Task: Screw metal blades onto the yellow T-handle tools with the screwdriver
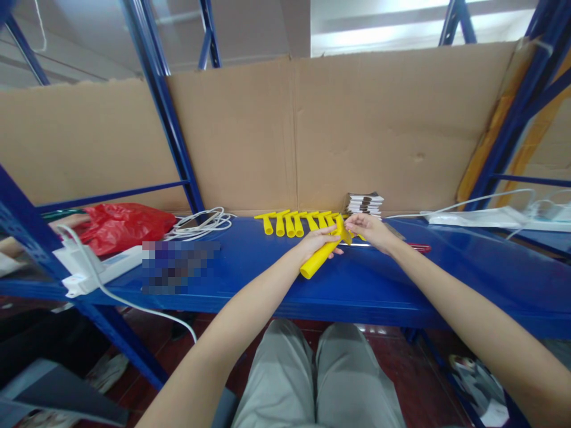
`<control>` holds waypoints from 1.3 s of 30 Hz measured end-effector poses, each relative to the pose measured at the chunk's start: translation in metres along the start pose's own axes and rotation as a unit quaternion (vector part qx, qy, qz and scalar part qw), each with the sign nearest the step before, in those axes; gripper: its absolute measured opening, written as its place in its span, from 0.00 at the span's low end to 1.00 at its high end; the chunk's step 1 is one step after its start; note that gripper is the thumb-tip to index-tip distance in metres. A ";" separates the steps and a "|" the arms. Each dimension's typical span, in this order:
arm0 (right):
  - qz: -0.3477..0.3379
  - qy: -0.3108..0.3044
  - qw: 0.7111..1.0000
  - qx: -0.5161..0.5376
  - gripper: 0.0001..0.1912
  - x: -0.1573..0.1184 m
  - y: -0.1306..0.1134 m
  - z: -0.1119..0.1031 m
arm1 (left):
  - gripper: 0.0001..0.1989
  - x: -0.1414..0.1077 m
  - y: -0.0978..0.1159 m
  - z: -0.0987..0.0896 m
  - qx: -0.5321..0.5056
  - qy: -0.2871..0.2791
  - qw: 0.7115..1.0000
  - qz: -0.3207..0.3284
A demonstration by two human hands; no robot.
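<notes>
My left hand (317,242) is wrapped around the yellow hollow tube handle (316,263) of a T-shaped plastic tool, whose open end points toward me. The flat yellow head (342,230) is at the far end, between my two hands. Close against that head, my right hand (363,229) has its fingertips pinched together; what lies between them is too small to make out. Behind my hands stands a row of several similar yellow T-shaped tools (291,226). Just beyond my right hand is a stack of white pieces with dark bands (366,204).
A red-handled tool (419,248) with a thin metal shaft lies right of my hands on the blue shelf (263,279). To the left are a coiled white cable (205,221), a red plastic bag (127,226) and a white power strip (120,264). Cardboard (357,131) walls the back.
</notes>
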State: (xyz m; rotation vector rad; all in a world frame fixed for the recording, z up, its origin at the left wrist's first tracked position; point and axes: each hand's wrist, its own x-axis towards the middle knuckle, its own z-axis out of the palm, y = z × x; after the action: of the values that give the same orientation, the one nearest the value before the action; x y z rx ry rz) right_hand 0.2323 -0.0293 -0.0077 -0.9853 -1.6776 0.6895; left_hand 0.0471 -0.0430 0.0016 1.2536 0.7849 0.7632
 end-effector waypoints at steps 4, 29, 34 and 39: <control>0.004 0.001 1.000 -0.001 0.25 0.001 0.002 0.004 | 0.29 -0.001 0.000 0.000 0.003 -0.009 1.000 -0.004; -0.029 0.026 0.999 -0.007 0.24 0.001 -0.004 0.004 | 0.30 -0.005 0.002 0.000 -0.020 -0.033 0.999 0.003; -0.029 0.043 0.998 -0.034 0.21 0.003 0.004 0.004 | 0.31 -0.004 0.001 0.000 -0.008 -0.029 1.000 -0.002; 0.004 0.055 0.997 -0.057 0.19 0.002 0.011 0.001 | 0.31 -0.005 0.002 0.000 0.015 -0.027 0.999 -0.006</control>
State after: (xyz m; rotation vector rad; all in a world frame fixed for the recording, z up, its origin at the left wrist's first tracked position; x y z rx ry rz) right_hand 0.2341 -0.0221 -0.0157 -1.0930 -1.6308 0.5391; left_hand 0.0441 -0.0468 0.0041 1.2909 0.7608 0.7076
